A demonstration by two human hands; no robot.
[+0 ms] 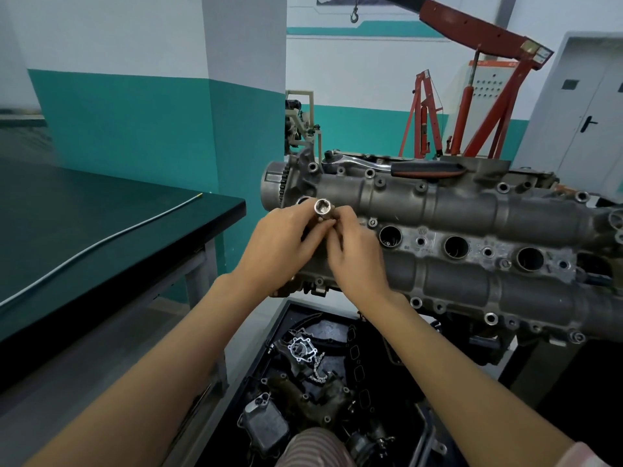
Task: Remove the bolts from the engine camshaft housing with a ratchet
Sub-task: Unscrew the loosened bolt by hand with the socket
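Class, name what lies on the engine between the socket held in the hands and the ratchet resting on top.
In the head view, only the grey cast camshaft housing separates the round metal socket from the chrome ratchet with black-and-red handle.

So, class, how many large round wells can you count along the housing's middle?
3: one well beside the right hand, one midway, one farthest right. The hands may hide another.

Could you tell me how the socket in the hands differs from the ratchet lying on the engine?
The socket is short, all bare metal, held up by both hands; the ratchet is long, with a black and red grip, lying untouched on the camshaft housing. The socket's open end faces the camera; the ratchet lies flat. Both are shiny metal.
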